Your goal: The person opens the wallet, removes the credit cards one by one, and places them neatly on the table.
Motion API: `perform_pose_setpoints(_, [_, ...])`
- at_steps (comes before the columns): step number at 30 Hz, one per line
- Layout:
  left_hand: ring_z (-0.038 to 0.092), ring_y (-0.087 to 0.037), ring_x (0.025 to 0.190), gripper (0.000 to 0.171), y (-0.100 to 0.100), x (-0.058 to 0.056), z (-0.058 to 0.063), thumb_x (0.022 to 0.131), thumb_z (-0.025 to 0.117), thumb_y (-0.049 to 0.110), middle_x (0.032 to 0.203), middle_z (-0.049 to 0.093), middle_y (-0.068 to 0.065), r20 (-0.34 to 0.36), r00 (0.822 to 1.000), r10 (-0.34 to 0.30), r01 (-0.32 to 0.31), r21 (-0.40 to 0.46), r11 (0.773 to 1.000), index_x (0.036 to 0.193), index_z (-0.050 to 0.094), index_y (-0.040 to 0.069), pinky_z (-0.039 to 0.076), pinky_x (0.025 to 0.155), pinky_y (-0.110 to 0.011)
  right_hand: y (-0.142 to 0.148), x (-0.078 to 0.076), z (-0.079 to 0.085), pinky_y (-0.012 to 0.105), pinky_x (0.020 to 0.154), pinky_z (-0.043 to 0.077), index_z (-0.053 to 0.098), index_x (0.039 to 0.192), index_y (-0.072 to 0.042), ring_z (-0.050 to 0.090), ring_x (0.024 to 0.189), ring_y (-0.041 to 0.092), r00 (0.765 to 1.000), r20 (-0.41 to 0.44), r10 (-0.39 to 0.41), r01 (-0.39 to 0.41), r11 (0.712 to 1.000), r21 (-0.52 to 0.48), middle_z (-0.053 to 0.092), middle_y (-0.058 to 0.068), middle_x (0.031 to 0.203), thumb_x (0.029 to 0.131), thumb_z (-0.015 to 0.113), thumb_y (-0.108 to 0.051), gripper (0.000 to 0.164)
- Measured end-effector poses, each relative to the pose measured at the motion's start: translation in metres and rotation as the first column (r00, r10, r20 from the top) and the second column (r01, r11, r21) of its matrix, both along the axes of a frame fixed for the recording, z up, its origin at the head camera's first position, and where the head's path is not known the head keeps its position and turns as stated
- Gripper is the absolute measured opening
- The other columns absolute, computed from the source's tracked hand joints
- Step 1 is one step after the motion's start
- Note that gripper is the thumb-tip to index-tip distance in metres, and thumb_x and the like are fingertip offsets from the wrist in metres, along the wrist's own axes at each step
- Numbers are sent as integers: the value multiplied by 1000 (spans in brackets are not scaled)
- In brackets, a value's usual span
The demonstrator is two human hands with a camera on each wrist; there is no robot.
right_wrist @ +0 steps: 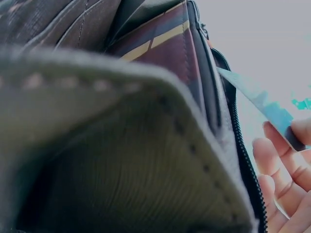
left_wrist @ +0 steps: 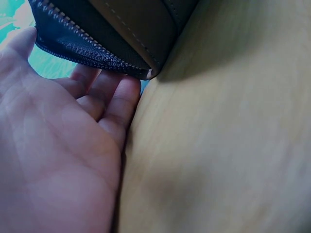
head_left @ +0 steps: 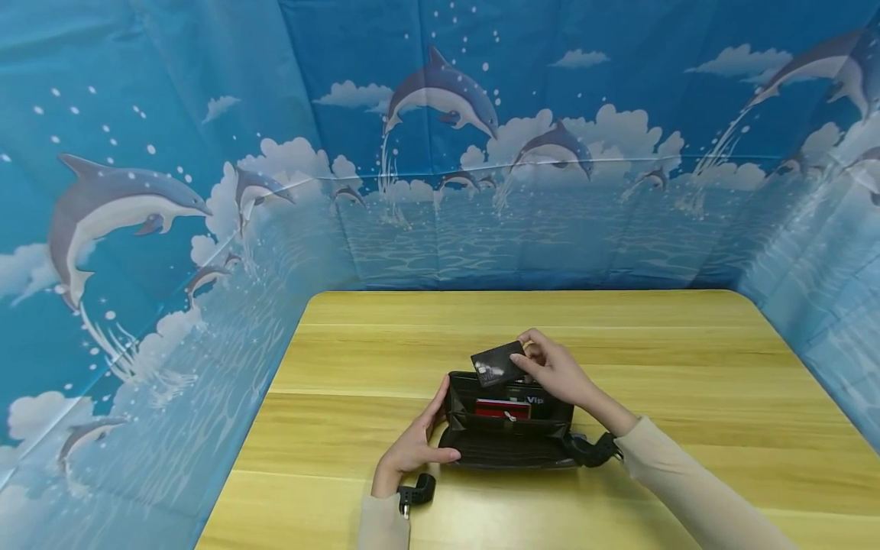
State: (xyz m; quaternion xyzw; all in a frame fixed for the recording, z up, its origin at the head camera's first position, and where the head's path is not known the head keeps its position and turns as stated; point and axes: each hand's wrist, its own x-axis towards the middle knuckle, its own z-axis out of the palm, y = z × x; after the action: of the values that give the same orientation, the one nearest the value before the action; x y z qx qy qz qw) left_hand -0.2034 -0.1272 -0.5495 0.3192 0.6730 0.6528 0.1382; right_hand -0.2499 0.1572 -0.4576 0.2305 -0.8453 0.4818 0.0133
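Note:
A black zip wallet (head_left: 509, 452) lies unzipped and spread on the table, its inner pockets facing up. My left hand (head_left: 415, 443) holds its left end, thumb at the front flap and fingers at the back. The left wrist view shows those fingers curled against the zipped edge (left_wrist: 92, 46). Above the wallet's back edge, my right hand (head_left: 558, 373) pinches a black card (head_left: 496, 365) by its right end. The right wrist view catches that card (right_wrist: 262, 104) edge-on. Inside the wallet sit a red-and-white card (head_left: 491, 410) and a dark card marked "Vip" (head_left: 535, 400).
The wallet rests on a yellow wood-grain table (head_left: 330, 428). A blue dolphin-print curtain (head_left: 440, 229) encloses the back and sides. Black wrist-camera mounts (head_left: 418, 491) sit at both wrists, the right one close to the wallet's right end.

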Motion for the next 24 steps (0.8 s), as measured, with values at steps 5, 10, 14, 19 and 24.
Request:
perform_pose_setpoints(5, [22, -26, 138, 110, 1, -2, -7, 79, 79, 19, 158, 3, -5, -20, 1000, 11, -11, -2, 1000, 154, -1, 21, 14, 110, -51, 9, -2, -2, 33, 55, 49, 48, 119, -4, 59, 56, 19, 999, 30, -31, 32, 999, -38, 55, 5, 60, 98, 54, -19, 26])
perform_pose_setpoints(10, [20, -25, 139, 109, 1, -4, -13, 79, 79, 26, 158, 1, -2, -21, 1000, 13, -13, -3, 1000, 154, 0, 26, 15, 111, -44, 21, -3, -1, 35, 53, 45, 48, 120, -4, 58, 54, 20, 996, 42, -81, 84, 994, -66, 53, 8, 57, 99, 53, -20, 27])
perform_pose_setpoints(14, [19, -24, 140, 109, 1, -4, -13, 79, 79, 26, 158, 1, 0, -5, 1000, 13, -13, -10, 1000, 154, 0, 28, 14, 112, -41, 30, 2, 8, 35, 53, 43, 45, 124, 2, 58, 55, 27, 990, 76, -118, 125, 987, -97, 57, 14, 60, 100, 52, -15, 30])
perform_pose_setpoints(19, [18, -25, 140, 109, 0, -3, -11, 80, 79, 24, 158, 0, -1, -13, 1000, 13, -13, -19, 1000, 154, -1, 27, 15, 112, -40, 44, 8, 20, 32, 49, 40, 41, 126, 8, 59, 55, 27, 977, 109, -181, 194, 972, -130, 63, 13, 66, 99, 51, -11, 35])
perform_pose_setpoints(24, [19, -26, 139, 109, 0, -3, -12, 80, 78, 19, 158, 1, -2, -37, 999, 8, -9, -6, 1000, 154, -1, 25, 16, 111, -37, 71, -3, -2, 32, 55, 50, 42, 129, 5, 59, 54, 20, 957, 154, -247, 272, 946, -177, 66, 9, 69, 98, 55, -20, 42])
